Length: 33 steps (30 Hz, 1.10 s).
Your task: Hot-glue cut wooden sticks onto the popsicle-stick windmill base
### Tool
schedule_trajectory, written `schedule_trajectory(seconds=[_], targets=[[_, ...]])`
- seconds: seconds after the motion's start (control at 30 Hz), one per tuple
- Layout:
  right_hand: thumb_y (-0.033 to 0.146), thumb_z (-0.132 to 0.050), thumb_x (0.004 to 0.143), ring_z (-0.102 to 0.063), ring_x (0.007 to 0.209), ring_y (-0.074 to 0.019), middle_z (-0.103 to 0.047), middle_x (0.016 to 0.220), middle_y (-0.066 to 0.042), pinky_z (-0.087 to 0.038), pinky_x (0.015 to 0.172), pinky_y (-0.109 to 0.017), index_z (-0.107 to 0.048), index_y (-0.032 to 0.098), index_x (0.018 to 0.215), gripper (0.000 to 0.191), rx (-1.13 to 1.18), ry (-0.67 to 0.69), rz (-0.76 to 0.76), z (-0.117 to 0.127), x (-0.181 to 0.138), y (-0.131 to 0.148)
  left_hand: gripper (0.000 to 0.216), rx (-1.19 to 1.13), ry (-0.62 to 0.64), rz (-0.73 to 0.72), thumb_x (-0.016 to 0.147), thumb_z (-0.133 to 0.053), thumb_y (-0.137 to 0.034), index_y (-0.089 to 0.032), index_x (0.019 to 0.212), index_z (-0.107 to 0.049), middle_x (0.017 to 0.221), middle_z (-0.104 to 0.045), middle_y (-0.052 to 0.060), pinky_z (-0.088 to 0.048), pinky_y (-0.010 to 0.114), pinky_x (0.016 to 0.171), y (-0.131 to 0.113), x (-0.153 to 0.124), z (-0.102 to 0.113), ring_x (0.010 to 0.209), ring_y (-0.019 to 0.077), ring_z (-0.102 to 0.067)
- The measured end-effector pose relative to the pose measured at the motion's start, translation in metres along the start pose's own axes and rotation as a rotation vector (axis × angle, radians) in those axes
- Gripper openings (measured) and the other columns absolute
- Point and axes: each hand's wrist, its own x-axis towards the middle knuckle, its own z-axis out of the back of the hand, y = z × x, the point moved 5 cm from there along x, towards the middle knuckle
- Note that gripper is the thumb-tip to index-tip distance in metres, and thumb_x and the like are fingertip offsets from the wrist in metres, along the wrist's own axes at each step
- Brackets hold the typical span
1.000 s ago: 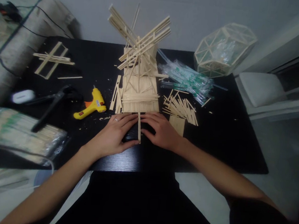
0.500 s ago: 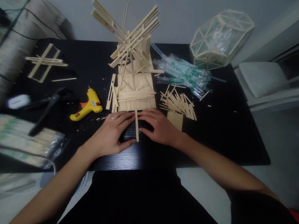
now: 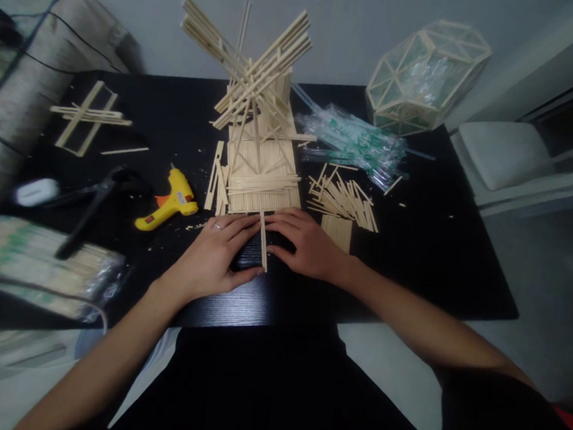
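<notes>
A single wooden stick (image 3: 263, 241) lies flat on the black surface (image 3: 428, 254), pointing away from the person, its far end touching the front edge of a windmill model (image 3: 260, 112) built of sticks. The left hand (image 3: 215, 255) lies flat just left of the stick, fingers stretched out and thumb tip against its near end; the right hand (image 3: 304, 243) lies flat just right of it, fingers extended toward it. Neither grip closes around anything. A pile of cut sticks (image 3: 342, 200) sits right of the model, with clear packets (image 3: 353, 140) and a faceted stick-frame dome (image 3: 424, 73) farther back. A yellow glue gun (image 3: 170, 201) and black pliers (image 3: 91, 204) lie to the left, near a flat stick frame (image 3: 87, 116).
</notes>
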Motion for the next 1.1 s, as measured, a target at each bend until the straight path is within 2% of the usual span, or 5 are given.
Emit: schedule_trajectory(seconds=[0.13, 0.43, 0.63, 0.97, 1.1], targets=[[0.025, -0.072, 0.097, -0.061, 0.134, -0.0298, -0.073, 0.136, -0.014, -0.047, 0.118, -0.053, -0.073, 0.016, 0.127, 0.031, -0.02, -0.003, 0.01, 0.0007, 0.0, 0.0013, 0.07, 0.009, 0.0, -0.008, 0.095, -0.069, -0.054, -0.011, 0.149, -0.057, 0.153, -0.06, 0.019, -0.044, 0.058, 0.117, 0.0, 0.0003, -0.0008, 0.14, 0.0379, -0.055], [0.026, -0.071, 0.098, -0.06, 0.136, -0.03, -0.072, 0.138, -0.014, -0.047, 0.119, -0.055, -0.073, 0.016, 0.129, 0.032, -0.023, 0.01, -0.008, 0.0011, 0.0001, 0.0012, 0.07, -0.012, 0.006, 0.004, 0.095, -0.07, -0.053, -0.013, 0.15, -0.057, 0.153, -0.06, 0.02, -0.044, 0.059, 0.117, 0.0001, 0.0006, -0.0002, 0.141, 0.0389, -0.055], [0.026, -0.072, 0.098, -0.06, 0.137, -0.0298, -0.072, 0.138, -0.011, -0.047, 0.119, -0.056, -0.073, 0.021, 0.13, 0.033, -0.021, 0.018, -0.024, 0.0007, 0.0, 0.0013, 0.07, -0.019, 0.013, 0.008, 0.094, -0.07, -0.053, -0.016, 0.151, -0.057, 0.155, -0.059, 0.018, -0.043, 0.059, 0.117, 0.0007, 0.0005, -0.0007, 0.143, 0.0391, -0.053], [0.026, -0.071, 0.098, -0.062, 0.133, -0.0301, -0.073, 0.137, -0.013, -0.048, 0.117, -0.054, -0.073, 0.017, 0.127, 0.031, -0.034, 0.005, 0.008, 0.0011, 0.0005, 0.0018, 0.068, -0.014, 0.005, 0.006, 0.094, -0.071, -0.05, -0.014, 0.149, -0.058, 0.153, -0.06, 0.019, -0.043, 0.059, 0.117, -0.0003, 0.0015, -0.0004, 0.142, 0.039, -0.053], [0.026, -0.069, 0.098, -0.06, 0.134, -0.0306, -0.072, 0.139, -0.012, -0.047, 0.116, -0.056, -0.073, 0.018, 0.129, 0.032, -0.049, 0.018, -0.004, 0.0007, -0.0004, 0.0035, 0.068, -0.027, 0.001, 0.015, 0.093, -0.072, -0.051, -0.014, 0.149, -0.058, 0.153, -0.06, 0.019, -0.044, 0.059, 0.117, -0.0003, 0.0011, -0.0009, 0.141, 0.0387, -0.054]])
